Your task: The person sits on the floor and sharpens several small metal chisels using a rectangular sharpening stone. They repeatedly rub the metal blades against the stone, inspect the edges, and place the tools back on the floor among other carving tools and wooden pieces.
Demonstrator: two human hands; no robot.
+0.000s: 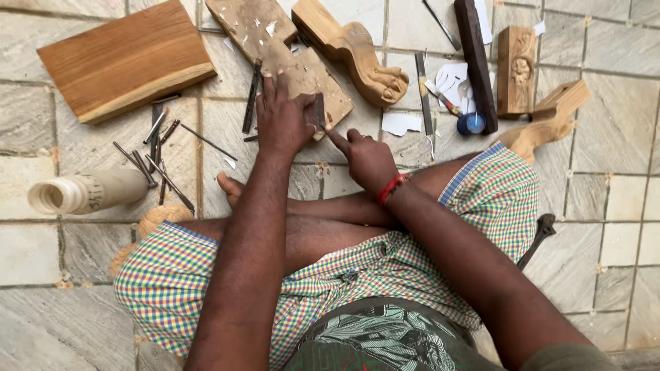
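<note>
I sit cross-legged on a stone tile floor. My left hand [282, 120] grips a small dark flat block [315, 112] and presses it against the near end of a worn wooden board [278, 45]. My right hand [368, 158], with a red thread band at the wrist, rests just beside it, index finger stretched toward the dark block and touching or nearly touching its edge; the other fingers are curled with nothing in them.
Several metal chisels [157, 154] lie scattered at the left beside a turned pale wooden post [89, 191]. A thick wood slab [127, 58] lies upper left. A carved wooden leg [357, 51], a dark bar [476, 58], a carved block [516, 69] and a blue cap [471, 124] lie ahead.
</note>
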